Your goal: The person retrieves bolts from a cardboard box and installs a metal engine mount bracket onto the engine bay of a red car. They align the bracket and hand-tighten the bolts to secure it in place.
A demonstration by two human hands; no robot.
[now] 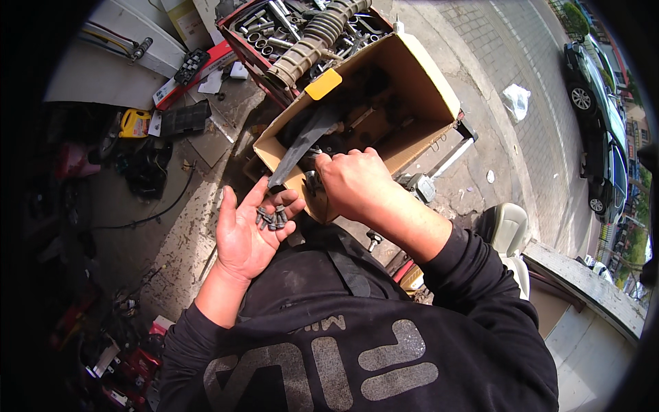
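Hands apart. My left hand (244,237) palm up, loosely cupped, small pile of bolts (272,218) resting in it. My right hand (358,180) curled at near side of cardboard box (420,77); can't tell if fingers grip anything. Dark strip (299,152) slants from box toward left fingertips. Beyond box: wrenches (283,19), sockets (255,39), ribbed hose (321,38) across them. Yellow jug (135,123) off left.

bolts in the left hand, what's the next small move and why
Probably curl the fingers of the left hand a little more around the bolts: they lie loose in a small pile on the upturned, part-open hand, and could slip off while the right hand is busy at the cardboard box.
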